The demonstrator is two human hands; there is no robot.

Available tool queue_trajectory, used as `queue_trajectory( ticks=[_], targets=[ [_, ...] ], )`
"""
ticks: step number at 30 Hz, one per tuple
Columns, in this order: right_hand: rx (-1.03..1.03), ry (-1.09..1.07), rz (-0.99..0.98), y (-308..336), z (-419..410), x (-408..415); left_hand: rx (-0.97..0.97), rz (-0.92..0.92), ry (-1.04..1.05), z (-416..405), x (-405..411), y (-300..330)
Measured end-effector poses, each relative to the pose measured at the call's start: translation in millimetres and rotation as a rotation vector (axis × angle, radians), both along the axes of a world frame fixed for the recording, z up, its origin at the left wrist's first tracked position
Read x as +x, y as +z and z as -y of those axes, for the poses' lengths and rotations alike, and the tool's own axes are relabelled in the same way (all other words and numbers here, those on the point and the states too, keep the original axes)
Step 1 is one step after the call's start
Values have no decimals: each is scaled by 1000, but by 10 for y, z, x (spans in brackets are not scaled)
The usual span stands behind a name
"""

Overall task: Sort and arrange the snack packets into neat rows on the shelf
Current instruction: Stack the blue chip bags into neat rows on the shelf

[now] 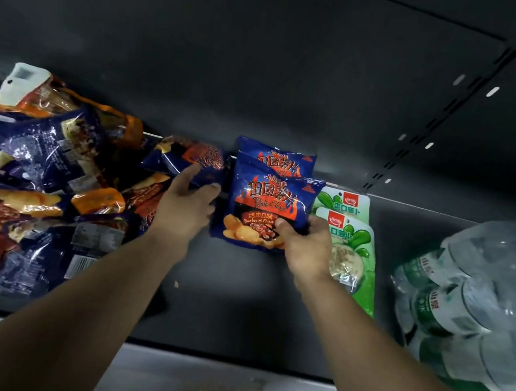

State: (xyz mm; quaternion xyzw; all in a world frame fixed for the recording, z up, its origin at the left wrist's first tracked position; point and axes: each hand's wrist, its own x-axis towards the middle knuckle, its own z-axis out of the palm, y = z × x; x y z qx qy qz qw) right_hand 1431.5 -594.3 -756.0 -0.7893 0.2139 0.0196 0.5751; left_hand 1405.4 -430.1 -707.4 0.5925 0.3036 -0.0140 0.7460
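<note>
Your dark shelf (231, 309) carries, at left, a loose heap of blue-and-orange chip packets (30, 193). Centre rear: two blue barbecue chip packets (268, 204), overlapping, front over back. Just right of them, two green radish snack packets (353, 244), also overlapping. Far right: shrink-wrapped water bottles (477, 297).

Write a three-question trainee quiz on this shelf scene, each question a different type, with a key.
1. True or false: the right hand holds the front blue chip packet by its lower corner.
2. Multiple choice: what lies directly right of the blue chip row? A) green packets B) wrapped water bottles C) a white tag device
3. Fill in: the left hand reaches to a tilted blue packet beside the jumbled ____ on the left.

Key: 1 true; 2 A; 3 pile
</note>
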Motion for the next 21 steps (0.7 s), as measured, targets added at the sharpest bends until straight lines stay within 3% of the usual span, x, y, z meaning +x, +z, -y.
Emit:
queue_trajectory(
  ticks=[6,14,21],
  targets=[
    [-7,-9,-15,-20,-25,-14,71,-53,-4,-123,-19,-40],
    [7,1,-55,76,27,-59,83,133,145,8,-133,167],
    [-130,-60,-52,143,62,-105,174,200,108,11,-276,163]
  ],
)
